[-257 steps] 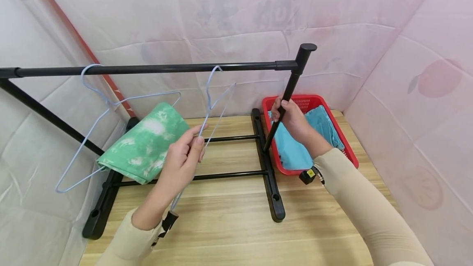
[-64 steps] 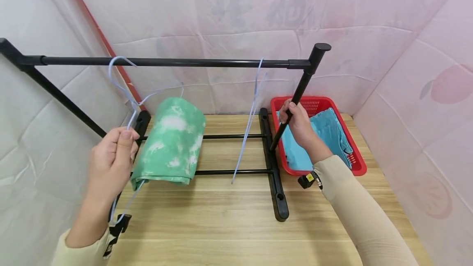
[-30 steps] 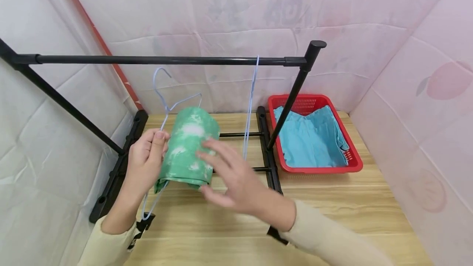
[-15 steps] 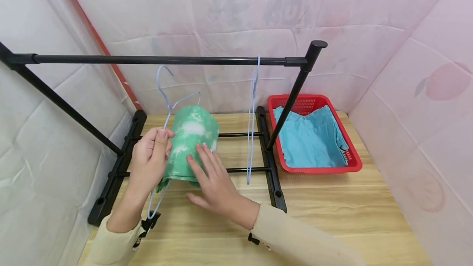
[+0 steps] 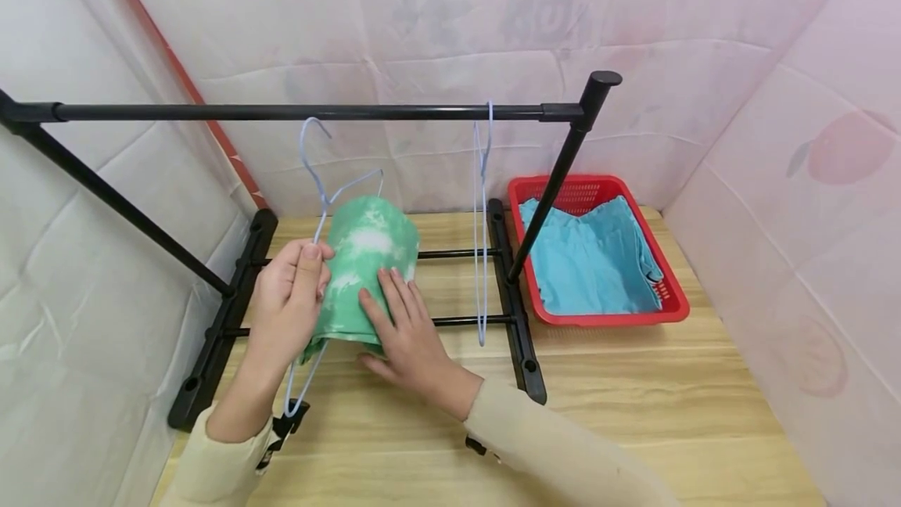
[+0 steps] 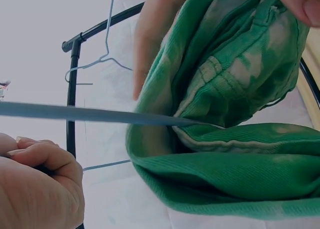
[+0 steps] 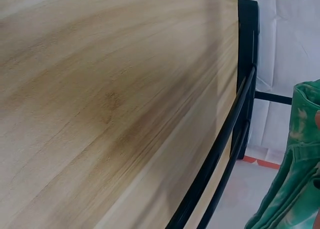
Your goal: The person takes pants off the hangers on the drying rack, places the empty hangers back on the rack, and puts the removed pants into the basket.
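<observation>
My left hand (image 5: 288, 300) grips one side of a light-blue wire clothes hanger (image 5: 325, 202). Its hook appears in front of the lower edge of the black rail, not looped over it. A green-and-white tie-dyed garment (image 5: 369, 237) is folded over the hanger's lower wire. Its layers and stitched seams show in the left wrist view, where the hanger wire (image 6: 90, 112) runs into the fold. My right hand (image 5: 415, 343) rests on the garment's front with fingers extended. In the right wrist view only the garment's edge (image 7: 305, 154) shows, with slivers of fingers.
A second wire hanger (image 5: 483, 241) hangs on the black clothes rack (image 5: 422, 113), seen nearly edge-on. Right of the rack, a red plastic basket (image 5: 598, 321) holds folded blue cloth (image 5: 591, 264). The rack stands on a wooden table (image 5: 633, 397) with pale sheeting behind and at both sides.
The left hand has shifted to hanger after hanger, and the garment's hanger has come off the rail and moved right. My right hand has left the rack post and settled on the garment.
</observation>
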`<control>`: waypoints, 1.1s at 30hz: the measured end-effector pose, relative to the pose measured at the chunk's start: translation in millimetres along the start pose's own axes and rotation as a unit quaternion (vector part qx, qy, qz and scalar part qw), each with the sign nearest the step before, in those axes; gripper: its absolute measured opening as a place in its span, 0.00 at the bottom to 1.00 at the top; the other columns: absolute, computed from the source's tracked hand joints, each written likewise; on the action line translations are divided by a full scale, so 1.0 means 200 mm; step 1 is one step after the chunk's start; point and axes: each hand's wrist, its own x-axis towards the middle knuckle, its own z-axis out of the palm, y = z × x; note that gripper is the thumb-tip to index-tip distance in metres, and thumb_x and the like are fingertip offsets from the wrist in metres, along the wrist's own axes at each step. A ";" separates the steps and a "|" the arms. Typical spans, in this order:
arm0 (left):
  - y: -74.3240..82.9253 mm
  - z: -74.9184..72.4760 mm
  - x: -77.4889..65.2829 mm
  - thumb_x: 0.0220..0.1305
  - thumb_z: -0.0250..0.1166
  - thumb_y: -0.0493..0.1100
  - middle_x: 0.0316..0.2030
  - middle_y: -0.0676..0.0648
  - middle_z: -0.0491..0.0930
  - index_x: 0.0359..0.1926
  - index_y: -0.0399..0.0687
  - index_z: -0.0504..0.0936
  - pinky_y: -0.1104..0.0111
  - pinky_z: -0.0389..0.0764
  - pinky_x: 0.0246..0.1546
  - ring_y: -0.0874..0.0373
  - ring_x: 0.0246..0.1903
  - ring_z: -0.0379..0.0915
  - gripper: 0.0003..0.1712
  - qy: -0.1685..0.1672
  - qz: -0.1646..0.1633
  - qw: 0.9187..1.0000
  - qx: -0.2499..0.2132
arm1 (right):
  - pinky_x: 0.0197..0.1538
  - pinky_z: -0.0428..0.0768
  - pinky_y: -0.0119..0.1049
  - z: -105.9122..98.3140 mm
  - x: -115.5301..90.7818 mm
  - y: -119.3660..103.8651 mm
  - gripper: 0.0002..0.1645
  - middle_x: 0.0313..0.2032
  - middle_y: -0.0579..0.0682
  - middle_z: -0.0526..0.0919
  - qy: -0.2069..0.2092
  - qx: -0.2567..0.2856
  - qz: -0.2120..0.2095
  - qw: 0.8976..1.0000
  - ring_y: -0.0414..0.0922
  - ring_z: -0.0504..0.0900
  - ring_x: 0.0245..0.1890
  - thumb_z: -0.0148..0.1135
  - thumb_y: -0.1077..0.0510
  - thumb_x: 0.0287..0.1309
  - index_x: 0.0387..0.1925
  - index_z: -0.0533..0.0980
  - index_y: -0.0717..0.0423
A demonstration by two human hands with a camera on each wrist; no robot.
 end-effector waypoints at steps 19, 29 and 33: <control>0.00 -0.01 0.01 0.80 0.47 0.42 0.18 0.47 0.68 0.40 0.37 0.78 0.71 0.65 0.13 0.60 0.14 0.62 0.16 -0.008 0.016 1.000 0.019 | 0.74 0.61 0.47 0.02 0.06 0.02 0.54 0.72 0.66 0.61 0.041 0.007 -0.011 0.999 0.60 0.60 0.73 0.65 0.56 0.41 0.74 0.59 0.57; -0.01 -0.02 0.01 0.80 0.48 0.42 0.18 0.42 0.70 0.41 0.37 0.79 0.73 0.68 0.16 0.60 0.15 0.64 0.16 -0.022 0.024 0.999 0.036 | 0.71 0.66 0.45 -0.04 0.07 0.04 0.48 0.71 0.63 0.64 0.043 -0.004 -0.028 0.999 0.59 0.64 0.72 0.62 0.56 0.47 0.73 0.63 0.55; -0.01 -0.02 0.01 0.80 0.47 0.43 0.19 0.40 0.70 0.41 0.36 0.79 0.73 0.68 0.15 0.60 0.15 0.64 0.17 -0.024 0.017 0.999 0.032 | 0.68 0.71 0.46 -0.03 0.07 0.03 0.46 0.70 0.61 0.66 0.048 -0.045 -0.024 0.998 0.58 0.67 0.70 0.65 0.56 0.49 0.72 0.64 0.55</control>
